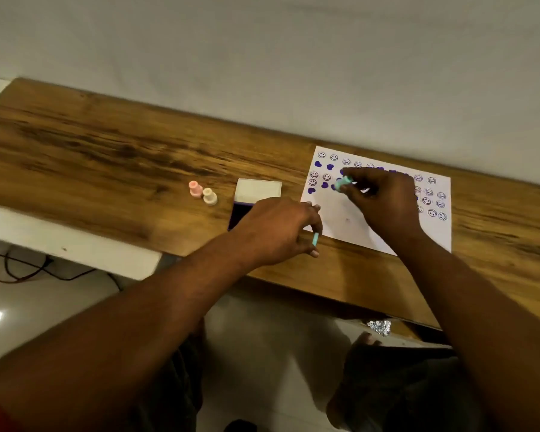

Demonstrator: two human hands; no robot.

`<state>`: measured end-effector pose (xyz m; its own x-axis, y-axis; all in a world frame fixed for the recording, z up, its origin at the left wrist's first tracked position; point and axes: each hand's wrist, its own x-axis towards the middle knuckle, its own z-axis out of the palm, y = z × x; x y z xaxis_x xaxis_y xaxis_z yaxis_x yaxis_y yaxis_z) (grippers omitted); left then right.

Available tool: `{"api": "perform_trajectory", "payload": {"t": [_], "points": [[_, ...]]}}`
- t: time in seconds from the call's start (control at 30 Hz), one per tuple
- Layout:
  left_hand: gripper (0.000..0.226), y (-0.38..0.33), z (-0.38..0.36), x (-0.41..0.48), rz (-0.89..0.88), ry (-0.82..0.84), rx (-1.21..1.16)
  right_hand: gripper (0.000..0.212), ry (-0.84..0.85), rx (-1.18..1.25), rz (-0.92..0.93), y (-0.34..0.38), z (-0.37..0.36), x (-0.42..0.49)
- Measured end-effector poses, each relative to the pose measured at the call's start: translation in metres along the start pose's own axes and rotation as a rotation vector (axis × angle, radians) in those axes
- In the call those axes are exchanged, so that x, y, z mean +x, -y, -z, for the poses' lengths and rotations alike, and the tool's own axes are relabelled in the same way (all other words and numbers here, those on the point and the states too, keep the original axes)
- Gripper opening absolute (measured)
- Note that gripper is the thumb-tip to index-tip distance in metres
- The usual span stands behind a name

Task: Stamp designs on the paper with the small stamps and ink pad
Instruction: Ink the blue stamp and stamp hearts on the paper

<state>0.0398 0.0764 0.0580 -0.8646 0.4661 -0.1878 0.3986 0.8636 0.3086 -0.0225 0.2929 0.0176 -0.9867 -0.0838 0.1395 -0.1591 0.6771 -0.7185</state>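
Note:
A white paper [340, 219] lies on the wooden table [106, 157], covered with purple smiley faces and hearts. My right hand [384, 198] pinches a small teal stamp [344, 182] and holds it down on the paper among the hearts. My left hand [278, 229] rests at the paper's near-left corner with a small teal cap [315, 239] between its fingers. The ink pad [240, 210] lies open just left of the paper, its white lid [258, 190] tipped back; my left hand hides part of it. A pink stamp [195, 188] and a cream stamp [210, 196] stand further left.
A pale wall runs behind the table. The table's near edge runs diagonally just below my left hand. Below it are a white floor, dark cables [38, 269] at the left, and my knees and a foot [365, 341].

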Motion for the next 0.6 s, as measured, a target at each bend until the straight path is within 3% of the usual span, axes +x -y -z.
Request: {"api": "perform_trajectory", "payload": {"t": [0.13,0.6], "points": [[0.047,-0.008,-0.007,0.01,-0.044,0.049,0.056,0.03,0.064,-0.016,0.096,-0.008,-0.012,0.009],[0.047,-0.002,-0.023,0.016,-0.06,0.111,0.127,0.031,0.125,-0.08,0.085,-0.015,-0.03,0.028]]}}
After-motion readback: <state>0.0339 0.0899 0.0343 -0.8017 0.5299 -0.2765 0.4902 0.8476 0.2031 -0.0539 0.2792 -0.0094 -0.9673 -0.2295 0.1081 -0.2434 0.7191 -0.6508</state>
